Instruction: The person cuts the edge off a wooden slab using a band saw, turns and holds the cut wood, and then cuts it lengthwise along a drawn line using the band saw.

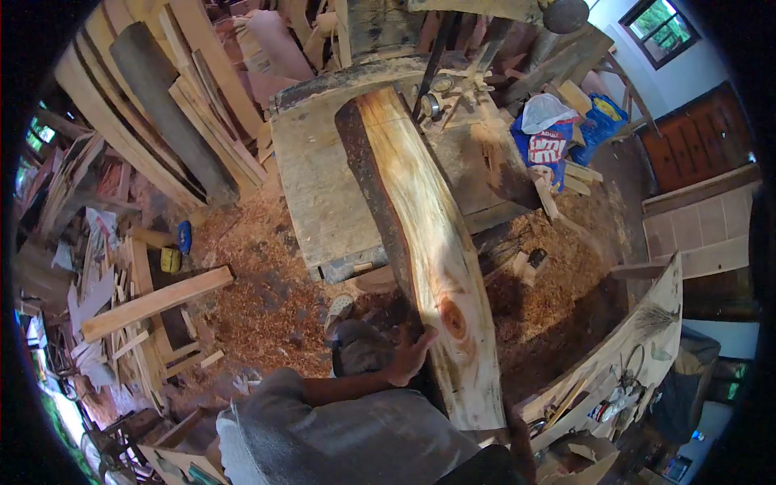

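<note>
A long wooden slab (428, 218) with a dark bark edge on its left side and a reddish knot near its lower part lies across a worn worktable (311, 186), its near end reaching past the table towards my body. My left hand (411, 357) rests against the bark edge beside the knot, its fingers spread. At the slab's near right corner, my right hand (519, 440) is dark and mostly hidden, so its fingers cannot be made out.
Tall boards (133, 129) lean at the upper left. A loose plank (158, 303) lies over scrap wood at the left. Shavings (250, 250) cover the floor. Blue bags (550, 137) stand right of the table. A tool-laden bench (614, 364) is at the lower right.
</note>
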Demonstrator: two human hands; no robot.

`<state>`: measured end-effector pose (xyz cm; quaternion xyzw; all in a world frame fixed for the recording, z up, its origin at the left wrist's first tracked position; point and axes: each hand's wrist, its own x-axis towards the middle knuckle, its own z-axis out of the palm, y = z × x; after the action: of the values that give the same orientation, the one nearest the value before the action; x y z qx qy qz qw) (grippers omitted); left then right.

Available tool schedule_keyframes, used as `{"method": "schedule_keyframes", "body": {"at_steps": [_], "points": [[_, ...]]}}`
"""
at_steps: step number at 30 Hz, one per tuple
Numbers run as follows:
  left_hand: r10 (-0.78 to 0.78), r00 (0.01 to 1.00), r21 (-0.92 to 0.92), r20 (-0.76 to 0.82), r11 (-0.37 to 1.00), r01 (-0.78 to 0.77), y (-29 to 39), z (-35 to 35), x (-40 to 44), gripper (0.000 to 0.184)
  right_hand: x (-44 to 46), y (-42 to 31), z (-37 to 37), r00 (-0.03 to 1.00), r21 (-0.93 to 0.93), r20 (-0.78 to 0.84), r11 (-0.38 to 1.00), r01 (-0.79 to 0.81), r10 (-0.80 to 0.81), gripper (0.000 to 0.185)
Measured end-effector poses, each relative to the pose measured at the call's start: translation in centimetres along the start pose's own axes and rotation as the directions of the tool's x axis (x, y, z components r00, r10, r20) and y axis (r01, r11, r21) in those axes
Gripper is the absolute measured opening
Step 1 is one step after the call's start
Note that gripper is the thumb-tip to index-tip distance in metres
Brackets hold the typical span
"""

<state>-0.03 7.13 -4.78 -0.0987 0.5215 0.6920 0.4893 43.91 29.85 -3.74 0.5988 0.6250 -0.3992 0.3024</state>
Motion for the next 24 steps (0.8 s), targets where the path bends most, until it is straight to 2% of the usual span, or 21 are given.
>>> {"method": "schedule_keyframes", "body": {"at_steps": [3,5,9,12,15,17,18,19,21,24], "points": [[0.05,0.998,0.015,0.032,0.999,-0.051,1.6,-0.3,-0.9,0.087,-0.1,0.0,1.0,1.0,0.007,-0.005,1.0,0.003,-0.003,0.06],[0.034,0.999,0.12,0.027,0.992,-0.037,3.2,-0.3,-1.7,0.059,0.1,0.5,1.6,1.0,0.01,-0.009,1.0,0.005,-0.005,0.06],[0.001,0.999,0.111,0.051,0.994,-0.007,2.9,-1.1,-1.5,0.059,-0.1,0.7,2.5,1.0,0.018,-0.014,1.0,0.013,-0.013,0.061],[-0.04,0.993,0.126,0.109,0.992,0.026,3.0,-2.0,-1.3,0.076,-0.4,0.6,3.3,1.0,0.01,-0.018,1.0,0.014,-0.014,0.061],[0.039,0.997,0.125,0.061,0.991,-0.046,2.7,-2.5,-0.9,0.081,-0.4,0.6,4.2,1.0,0.007,-0.022,1.0,0.012,-0.012,0.062],[-0.073,0.997,0.178,0.007,0.982,0.071,0.1,-3.5,0.0,0.094,-0.8,1.0,4.7,1.0,-0.001,-0.022,1.0,0.009,-0.009,0.063],[-0.079,0.997,0.176,0.007,0.981,0.076,-1.8,-4.1,0.8,0.094,-0.9,1.2,5.0,1.0,-0.005,-0.021,1.0,0.009,-0.009,0.063],[-0.073,0.997,0.197,0.011,0.978,0.07,-3.9,-4.8,1.7,0.102,-1.0,1.5,5.1,1.0,-0.011,-0.019,1.0,0.009,-0.01,0.063],[-0.071,0.997,0.217,0.011,0.974,0.067,-3.0,-5.1,1.5,0.111,-1.2,2.0,5.4,1.0,-0.026,-0.019,1.0,0.012,-0.013,0.064],[-0.116,0.982,0.216,0.147,0.973,0.082,-1.5,-6.0,1.0,0.117,-1.1,3.3,6.0,0.999,-0.051,-0.02,0.998,0.028,-0.029,0.065]]}}
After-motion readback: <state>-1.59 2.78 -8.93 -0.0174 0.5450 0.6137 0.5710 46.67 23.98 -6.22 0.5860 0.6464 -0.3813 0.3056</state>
